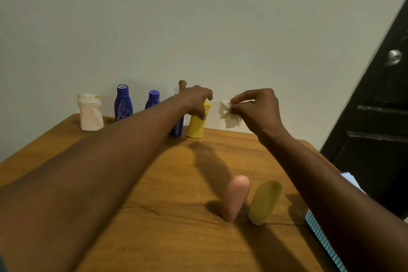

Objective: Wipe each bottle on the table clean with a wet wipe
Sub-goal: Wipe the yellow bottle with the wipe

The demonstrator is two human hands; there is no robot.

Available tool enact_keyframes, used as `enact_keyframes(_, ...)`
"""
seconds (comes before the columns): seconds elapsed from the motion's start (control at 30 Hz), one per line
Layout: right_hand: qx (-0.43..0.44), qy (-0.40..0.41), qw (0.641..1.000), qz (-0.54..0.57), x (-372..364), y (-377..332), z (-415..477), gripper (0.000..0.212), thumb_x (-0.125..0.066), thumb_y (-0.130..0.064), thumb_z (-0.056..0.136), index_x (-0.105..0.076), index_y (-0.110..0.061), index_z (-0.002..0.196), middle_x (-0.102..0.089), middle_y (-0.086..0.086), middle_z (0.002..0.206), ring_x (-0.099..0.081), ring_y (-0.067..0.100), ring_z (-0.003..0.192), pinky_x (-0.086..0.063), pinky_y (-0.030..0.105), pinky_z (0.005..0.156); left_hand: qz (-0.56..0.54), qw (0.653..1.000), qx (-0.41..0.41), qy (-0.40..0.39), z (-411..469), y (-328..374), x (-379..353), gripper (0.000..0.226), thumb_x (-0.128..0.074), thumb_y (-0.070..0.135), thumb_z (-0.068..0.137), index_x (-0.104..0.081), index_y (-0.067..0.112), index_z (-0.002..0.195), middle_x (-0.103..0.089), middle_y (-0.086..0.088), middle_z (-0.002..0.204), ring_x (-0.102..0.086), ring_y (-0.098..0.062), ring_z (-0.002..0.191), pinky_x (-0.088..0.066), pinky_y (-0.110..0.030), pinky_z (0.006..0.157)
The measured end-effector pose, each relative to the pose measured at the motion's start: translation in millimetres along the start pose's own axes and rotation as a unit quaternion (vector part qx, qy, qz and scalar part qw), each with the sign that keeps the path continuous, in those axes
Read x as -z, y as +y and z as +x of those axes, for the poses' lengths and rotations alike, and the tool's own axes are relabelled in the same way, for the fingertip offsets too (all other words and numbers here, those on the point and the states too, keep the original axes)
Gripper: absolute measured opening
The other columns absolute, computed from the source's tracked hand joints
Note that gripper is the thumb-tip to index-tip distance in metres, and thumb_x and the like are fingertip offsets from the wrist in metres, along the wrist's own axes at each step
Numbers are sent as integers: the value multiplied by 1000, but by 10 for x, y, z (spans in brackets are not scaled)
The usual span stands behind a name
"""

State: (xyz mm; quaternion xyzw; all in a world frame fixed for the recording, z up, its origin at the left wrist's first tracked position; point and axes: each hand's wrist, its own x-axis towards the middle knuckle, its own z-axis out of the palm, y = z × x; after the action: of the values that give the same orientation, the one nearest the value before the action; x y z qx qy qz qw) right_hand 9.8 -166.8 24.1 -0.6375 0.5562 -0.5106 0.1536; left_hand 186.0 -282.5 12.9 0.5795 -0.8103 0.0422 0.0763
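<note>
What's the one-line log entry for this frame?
left hand: grips yellow bottle | right hand: pinches wet wipe | wipe-bottle contact: none

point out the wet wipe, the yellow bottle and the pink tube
wet wipe [229,117], head view, middle of the crumpled sheet
yellow bottle [195,127], head view, lower body
pink tube [236,196], head view, mid body

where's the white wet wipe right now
In the head view the crumpled white wet wipe is pinched in the right hand, in the air, just right of the yellow plastic bottle the left hand grips.
</note>
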Motion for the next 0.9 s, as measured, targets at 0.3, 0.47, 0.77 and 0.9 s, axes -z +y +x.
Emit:
enact_keyframes(0.3, -14, 18, 993, 114, 269, -427, -344, 27, -79, -4, 74, -80, -10, 100, -76, 2, 100, -72, 21, 94, -54, 26, 70, -284, 958, 8, 28, -1046, -53, 674, 91, -93, 30, 74, -43, 32, 150, -60, -2, 127, -61, -21, 111, -55, -32, 86)
enact_keyframes(0.47, 13, -3, 985, 172, 345, -776, -811, 12, -76, -4, 81, -80, -13, 89, -77, 0, 90, -73, 19, 88, -52, 24, 67, -429, 902, 48, 22, -1809, -104, 925, 97, -93, 22, 74, -38, 34, 153, -63, -8, 129, -69, -25, 103, -61, -25, 71)
enact_keyframes(0.77, 123, -23, 992, 33, 14, -884, -1655, 16, -66, -12, 94, -76, -22, 101, -71, -10, 104, -65, 5, 91, -56, 25, 76, -640, 754, 141, 53, -2747, -9, 383, 74, -89, 22, 79, -54, 29, 143, -63, 2, 121, -65, -17, 105, -59, -25, 66)
enact_keyframes(0.9, 164, -63, 984, -15, -262, -715, -1916, 20, -68, -10, 93, -75, -19, 110, -67, -1, 111, -61, 11, 101, -52, 27, 87, -668, 723, 168, 61, -2864, 24, 86, 58, -84, 26, 84, -59, 29, 136, -66, -2, 124, -68, -22, 106, -59, -31, 72)
